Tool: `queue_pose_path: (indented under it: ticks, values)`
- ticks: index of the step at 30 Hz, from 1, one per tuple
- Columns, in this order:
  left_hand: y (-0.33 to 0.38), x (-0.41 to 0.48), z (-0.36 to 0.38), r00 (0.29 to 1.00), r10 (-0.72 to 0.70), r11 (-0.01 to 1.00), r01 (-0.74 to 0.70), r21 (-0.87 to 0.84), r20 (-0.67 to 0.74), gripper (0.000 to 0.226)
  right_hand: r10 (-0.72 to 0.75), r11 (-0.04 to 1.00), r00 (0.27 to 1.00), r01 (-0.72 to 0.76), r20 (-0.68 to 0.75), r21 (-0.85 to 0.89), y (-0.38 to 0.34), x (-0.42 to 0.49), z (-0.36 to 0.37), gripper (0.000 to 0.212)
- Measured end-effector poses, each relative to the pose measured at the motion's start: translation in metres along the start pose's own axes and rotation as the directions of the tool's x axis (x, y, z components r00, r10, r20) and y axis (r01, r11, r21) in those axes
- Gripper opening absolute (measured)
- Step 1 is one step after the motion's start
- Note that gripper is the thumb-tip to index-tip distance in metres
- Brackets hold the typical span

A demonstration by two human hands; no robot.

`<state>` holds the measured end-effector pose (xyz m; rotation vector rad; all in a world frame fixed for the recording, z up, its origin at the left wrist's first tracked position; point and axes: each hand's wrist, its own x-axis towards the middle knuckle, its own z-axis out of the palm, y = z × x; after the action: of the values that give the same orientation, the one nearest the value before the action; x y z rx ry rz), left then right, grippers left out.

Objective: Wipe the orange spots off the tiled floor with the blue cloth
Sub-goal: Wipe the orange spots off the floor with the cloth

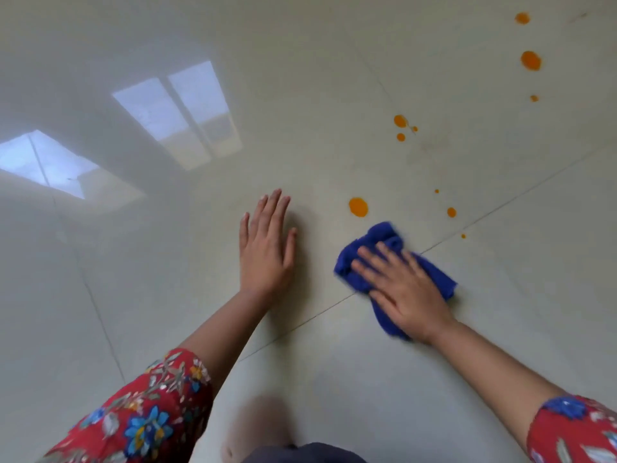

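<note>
My right hand [402,289] presses flat on the crumpled blue cloth [380,238], which lies on the glossy cream tiled floor [334,379] across a grout line. My left hand [265,247] rests flat on the floor with its fingers spread, a little left of the cloth. A large orange spot [358,207] lies just beyond the cloth. Smaller orange drops [451,212] sit to its right. A cluster of three spots [400,121] lies farther off, and several more spots [531,60] trail toward the top right corner.
Grout lines [521,195] cross the floor diagonally. Window reflections [180,111] shine on the tiles at the left. My red floral sleeves [150,416] fill the bottom corners, and a knee in dark cloth [300,454] shows at the bottom edge.
</note>
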<state>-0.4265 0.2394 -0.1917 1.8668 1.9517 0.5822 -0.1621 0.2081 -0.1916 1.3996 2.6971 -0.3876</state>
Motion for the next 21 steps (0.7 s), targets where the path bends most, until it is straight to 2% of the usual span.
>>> queue_pose_path:
  ticks: [1,2,3,5,6,7,8,9,11,12,13,14,15,17,18,19,20,21]
  values:
    - [0.009,0.012,0.007,1.000,0.011,1.000,-0.011,-0.005,0.010,0.053,0.150,0.989,0.988,-0.149,-0.047,0.017,0.001,0.003,-0.003,0.055]
    - [0.015,0.021,0.014,1.000,0.020,1.000,-0.020,-0.002,0.023,0.054,0.223,0.975,0.971,-0.222,-0.091,0.027,-0.006,0.004,-0.001,0.055]
    - [0.021,0.028,0.021,0.999,0.032,0.999,-0.032,0.009,0.042,0.055,0.209,0.978,0.972,-0.207,-0.106,0.024,-0.015,0.000,0.005,0.056]
    - [0.023,0.033,0.031,0.995,0.061,0.994,-0.067,0.081,0.082,0.057,-0.080,0.997,0.996,0.079,-0.034,-0.019,-0.027,-0.024,0.022,0.060]
    - [0.021,0.033,0.034,0.992,0.078,0.988,-0.089,0.124,0.095,0.057,-0.235,0.972,0.971,0.236,0.043,-0.017,-0.020,-0.040,0.024,0.059]
    - [0.020,0.033,0.037,0.991,0.089,0.983,-0.104,0.154,0.104,0.058,-0.319,0.947,0.943,0.320,0.097,0.001,-0.007,-0.054,0.022,0.059]
    - [0.019,0.033,0.038,0.990,0.090,0.980,-0.108,0.169,0.110,0.058,-0.331,0.942,0.937,0.334,0.113,-0.006,0.008,-0.063,0.019,0.059]
    - [0.019,0.033,0.038,0.989,0.085,0.979,-0.106,0.176,0.118,0.058,-0.264,0.963,0.959,0.267,0.107,-0.019,0.023,-0.067,0.017,0.059]
    - [0.020,0.034,0.040,0.987,0.085,0.977,-0.109,0.182,0.134,0.058,0.084,0.996,0.996,-0.084,0.006,0.012,0.044,-0.061,0.007,0.056]
    - [0.020,0.035,0.040,0.987,0.088,0.977,-0.112,0.182,0.136,0.058,0.264,0.964,0.962,-0.262,-0.062,0.045,0.046,-0.051,0.002,0.054]
    - [0.020,0.035,0.040,0.987,0.090,0.977,-0.114,0.182,0.135,0.058,0.382,0.924,0.916,-0.375,-0.125,0.083,0.039,-0.038,0.000,0.054]
    - [0.019,0.034,0.039,0.987,0.091,0.976,-0.115,0.183,0.132,0.058,0.416,0.909,0.892,-0.405,-0.176,0.099,0.027,-0.027,0.002,0.054]
    - [0.018,0.033,0.039,0.987,0.093,0.976,-0.116,0.184,0.129,0.058,0.352,0.936,0.916,-0.342,-0.193,0.082,0.015,-0.021,0.006,0.056]
    - [0.018,0.033,0.039,0.987,0.097,0.975,-0.120,0.185,0.130,0.058,0.010,1.000,0.995,-0.011,-0.097,-0.007,-0.004,-0.034,0.023,0.058]
    - [0.019,0.033,0.039,0.987,0.093,0.976,-0.117,0.185,0.131,0.058,-0.146,0.989,0.989,0.146,-0.013,-0.022,-0.004,-0.049,0.027,0.058]
    - [0.019,0.033,0.039,0.987,0.089,0.976,-0.113,0.186,0.132,0.058,-0.229,0.973,0.972,0.229,0.052,-0.009,0.003,-0.064,0.026,0.059]
    - [0.019,0.033,0.039,0.988,0.085,0.976,-0.109,0.188,0.131,0.058,-0.239,0.971,0.969,0.239,0.069,-0.002,0.015,-0.075,0.024,0.059]
    - [0.019,0.033,0.040,0.988,0.083,0.976,-0.108,0.190,0.130,0.058,-0.183,0.983,0.981,0.184,0.059,-0.008,0.029,-0.082,0.021,0.060]
